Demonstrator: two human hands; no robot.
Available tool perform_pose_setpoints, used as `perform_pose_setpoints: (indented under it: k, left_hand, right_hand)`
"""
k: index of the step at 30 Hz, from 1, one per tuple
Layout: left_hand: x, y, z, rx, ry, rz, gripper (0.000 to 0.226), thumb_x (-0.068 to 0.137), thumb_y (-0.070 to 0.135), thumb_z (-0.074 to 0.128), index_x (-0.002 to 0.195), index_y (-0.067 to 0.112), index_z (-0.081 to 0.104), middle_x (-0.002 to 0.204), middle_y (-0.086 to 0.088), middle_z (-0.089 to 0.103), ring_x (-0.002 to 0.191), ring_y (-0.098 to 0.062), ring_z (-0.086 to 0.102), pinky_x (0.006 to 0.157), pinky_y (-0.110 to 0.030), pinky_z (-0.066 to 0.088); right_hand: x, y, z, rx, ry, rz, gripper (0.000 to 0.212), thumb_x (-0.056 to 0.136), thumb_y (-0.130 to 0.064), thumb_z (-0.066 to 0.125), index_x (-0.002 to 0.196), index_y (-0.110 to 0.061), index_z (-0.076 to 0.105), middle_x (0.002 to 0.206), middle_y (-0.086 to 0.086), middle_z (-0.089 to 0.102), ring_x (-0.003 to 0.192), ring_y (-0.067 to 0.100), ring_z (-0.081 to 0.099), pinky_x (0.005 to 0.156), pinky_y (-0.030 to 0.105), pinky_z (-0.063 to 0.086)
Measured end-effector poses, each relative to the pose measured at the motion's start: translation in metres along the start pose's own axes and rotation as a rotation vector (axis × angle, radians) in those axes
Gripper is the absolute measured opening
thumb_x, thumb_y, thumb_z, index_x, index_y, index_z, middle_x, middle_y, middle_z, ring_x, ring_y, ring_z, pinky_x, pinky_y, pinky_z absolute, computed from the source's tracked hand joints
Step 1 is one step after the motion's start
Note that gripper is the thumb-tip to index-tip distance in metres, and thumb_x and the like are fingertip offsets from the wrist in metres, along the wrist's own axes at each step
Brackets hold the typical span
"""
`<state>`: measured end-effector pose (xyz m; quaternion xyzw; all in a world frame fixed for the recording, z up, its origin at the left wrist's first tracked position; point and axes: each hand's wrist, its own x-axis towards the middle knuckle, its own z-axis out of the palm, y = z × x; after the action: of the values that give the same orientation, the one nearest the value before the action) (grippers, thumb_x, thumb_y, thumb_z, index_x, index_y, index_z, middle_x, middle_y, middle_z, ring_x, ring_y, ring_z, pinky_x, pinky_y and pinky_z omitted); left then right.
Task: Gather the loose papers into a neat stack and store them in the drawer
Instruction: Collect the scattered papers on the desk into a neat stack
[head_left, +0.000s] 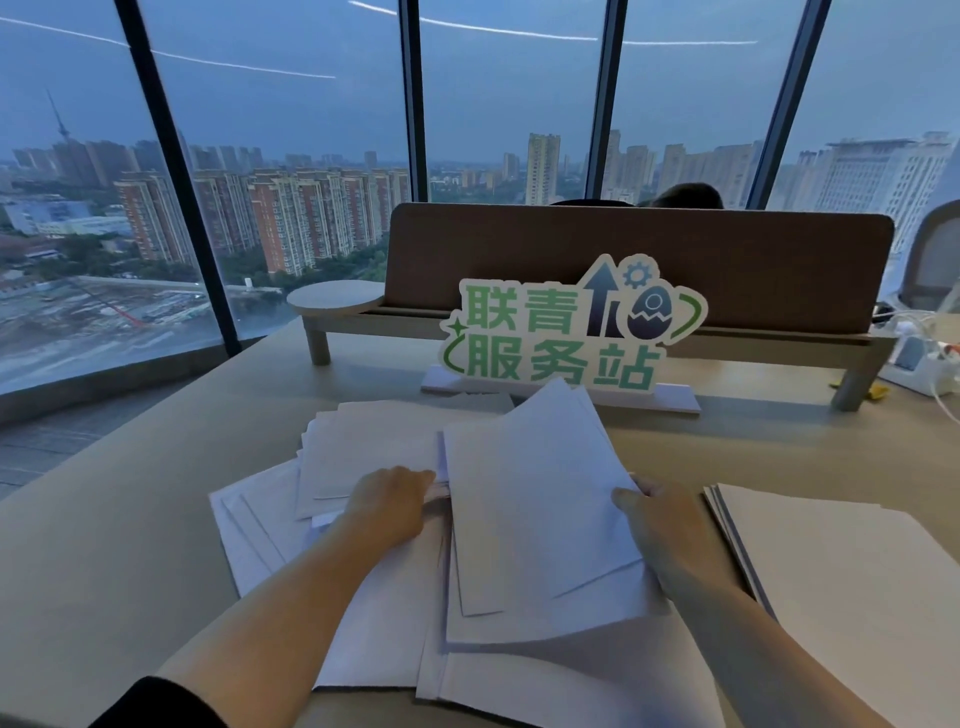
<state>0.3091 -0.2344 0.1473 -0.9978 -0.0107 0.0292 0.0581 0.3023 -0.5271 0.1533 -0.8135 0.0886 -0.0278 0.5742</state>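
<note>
Loose white papers lie scattered over the desk (130, 545) in front of me. My right hand (657, 525) grips the right edge of a lifted bundle of sheets (530, 499), thumb on top, so the bundle tilts up off the desk. My left hand (389, 506) rests on the spread papers (363, 447) at the left, its fingertips at the bundle's left edge. More sheets (260, 530) fan out under my left forearm. A separate pile of papers (841, 582) lies at the right. No drawer is in view.
A green-lettered sign on a white base (571, 332) stands just behind the papers. Behind it a wooden shelf riser (623, 332) carries a brown divider panel (639, 260). A white power strip with cables (919, 364) sits far right. Floor-to-ceiling windows lie beyond.
</note>
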Motion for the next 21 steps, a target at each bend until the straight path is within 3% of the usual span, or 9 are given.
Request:
perform_pose_setpoints:
  k: [5,9,16,21]
  left_hand:
    - [-0.002,0.000,-0.005,0.132,0.122,-0.062,0.031,0.091,0.007,0.046,0.117,0.016,0.062,0.114,-0.009,0.066,0.106,-0.029,0.064,0.086,-0.034,0.050]
    - [-0.005,-0.002,-0.012,0.104,0.189,-0.111,0.029,0.092,0.008,0.045,0.115,0.014,0.062,0.112,-0.009,0.067,0.105,-0.029,0.066,0.085,-0.035,0.051]
    - [-0.022,-0.006,-0.031,-0.290,0.242,-0.305,0.028,0.083,0.009,0.049,0.105,0.007,0.065,0.106,-0.016,0.068,0.099,-0.035,0.064,0.077,-0.034,0.048]
    - [-0.035,0.007,-0.041,-0.492,0.261,-0.308,0.025,0.081,0.008,0.049,0.099,0.006,0.066,0.085,-0.011,0.062,0.077,-0.029,0.056,0.068,-0.031,0.043]
  right_hand:
    - [-0.003,0.002,-0.004,0.066,0.059,-0.006,0.018,0.086,-0.014,0.054,0.086,-0.015,0.072,0.090,0.013,0.073,0.083,0.037,0.069,0.072,0.042,0.055]
    - [-0.008,0.003,-0.009,0.142,0.153,-0.015,0.016,0.088,-0.014,0.052,0.086,-0.012,0.068,0.087,0.015,0.070,0.080,0.038,0.066,0.066,0.035,0.045]
    - [-0.026,-0.005,-0.014,0.203,0.236,-0.048,0.026,0.093,-0.006,0.043,0.092,-0.020,0.065,0.077,-0.004,0.061,0.067,0.019,0.056,0.063,0.032,0.042]
    - [-0.040,-0.004,-0.007,0.170,0.156,-0.010,0.024,0.089,-0.009,0.044,0.093,-0.020,0.065,0.081,0.008,0.068,0.070,0.028,0.061,0.062,0.032,0.042]
